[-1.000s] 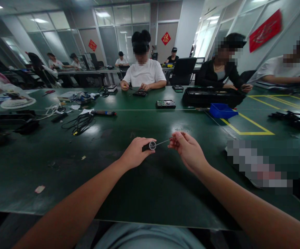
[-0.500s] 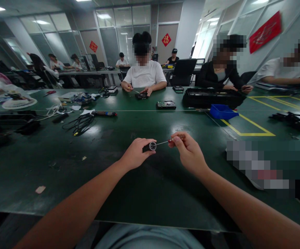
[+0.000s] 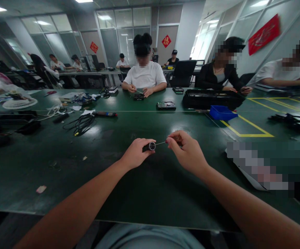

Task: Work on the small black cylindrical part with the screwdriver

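At nine o'clock of centre, the left hand (image 3: pixel 136 154) pinches a small cylinder (image 3: pixel 150 146) above the table (image 3: pixel 62 173). At three o'clock, the right hand (image 3: pixel 187 152) pinches what seems a thin screwdriver (image 3: pixel 165 142); its tip could slip off if tilted.

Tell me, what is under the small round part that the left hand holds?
Under the small round part lies only the bare green table. The left hand covers the part's rear, and the right hand holds a thin tool to its open end; its inside cannot be seen.
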`<state>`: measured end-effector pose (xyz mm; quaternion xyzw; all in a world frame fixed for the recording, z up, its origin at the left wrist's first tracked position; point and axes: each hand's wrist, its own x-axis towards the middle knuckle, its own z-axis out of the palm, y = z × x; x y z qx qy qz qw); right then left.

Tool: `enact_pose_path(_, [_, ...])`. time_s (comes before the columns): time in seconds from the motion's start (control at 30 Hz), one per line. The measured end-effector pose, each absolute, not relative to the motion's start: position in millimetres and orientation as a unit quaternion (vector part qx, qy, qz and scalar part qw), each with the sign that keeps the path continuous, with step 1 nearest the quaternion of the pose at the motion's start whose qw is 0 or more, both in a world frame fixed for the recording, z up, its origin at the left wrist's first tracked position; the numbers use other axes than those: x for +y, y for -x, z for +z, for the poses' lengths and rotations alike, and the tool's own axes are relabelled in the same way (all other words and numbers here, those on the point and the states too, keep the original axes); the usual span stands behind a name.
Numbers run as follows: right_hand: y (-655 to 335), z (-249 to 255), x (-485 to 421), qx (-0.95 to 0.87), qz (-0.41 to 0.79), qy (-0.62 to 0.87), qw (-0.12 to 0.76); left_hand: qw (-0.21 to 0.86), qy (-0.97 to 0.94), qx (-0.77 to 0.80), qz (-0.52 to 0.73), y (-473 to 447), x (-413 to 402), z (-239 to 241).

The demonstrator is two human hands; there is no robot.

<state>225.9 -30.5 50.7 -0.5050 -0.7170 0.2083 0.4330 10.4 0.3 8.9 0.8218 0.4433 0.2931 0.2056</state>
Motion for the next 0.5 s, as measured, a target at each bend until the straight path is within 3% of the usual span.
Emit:
enact_pose_path(0.33, [-213, 77, -34, -0.74, 0.179, 0.539, 0.359, 0.21, -0.824, 0.432, 0.3, -10, 1, 8])
enact_pose_path(0.5, [-210, 76, -31, -0.717, 0.214, 0.545, 0.379, 0.211, -0.819, 0.438, 0.306, -10, 0, 9])
